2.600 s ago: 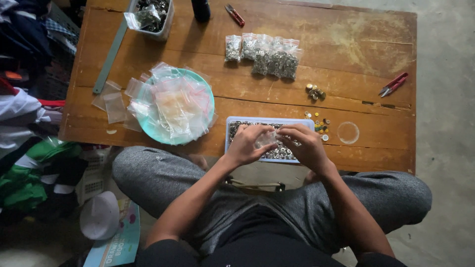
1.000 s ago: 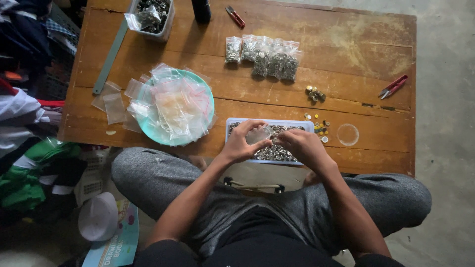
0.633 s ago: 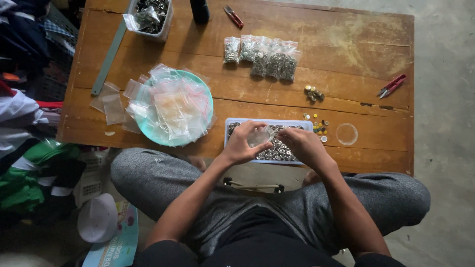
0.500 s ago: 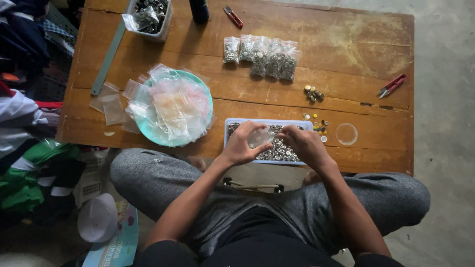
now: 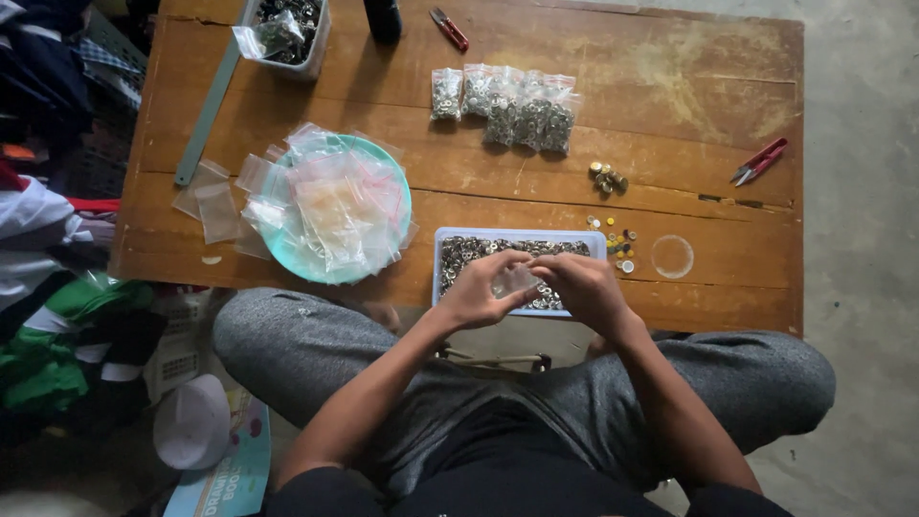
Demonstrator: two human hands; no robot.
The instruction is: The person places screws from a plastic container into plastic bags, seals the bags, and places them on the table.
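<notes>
While both hands meet over the tray [image 5: 450, 278] of small metal rings at the near edge of the wooden table [image 5: 670, 77], the left hand [image 5: 479, 292] pinches a small clear bag [image 5: 515, 280] between thumb and curled fingers. The right hand [image 5: 584, 287] has its fingers bent together at the bag's other edge, touching it; whether they grip a ring cannot be told. The bag hangs just above the tray.

Left of the tray, a teal plate [image 5: 287, 251] holds a heap of empty clear bags. Farther back lies a row of filled bags [image 5: 503, 96]; red snips [image 5: 761, 161] lie at the right, a few loose buttons [image 5: 608, 177] are near the middle, and a white bin [image 5: 287, 29] stands at the far left corner. The person sits cross-legged in grey trousers on a concrete floor [image 5: 862, 144], with clothes piled [image 5: 48, 287] to the left.
</notes>
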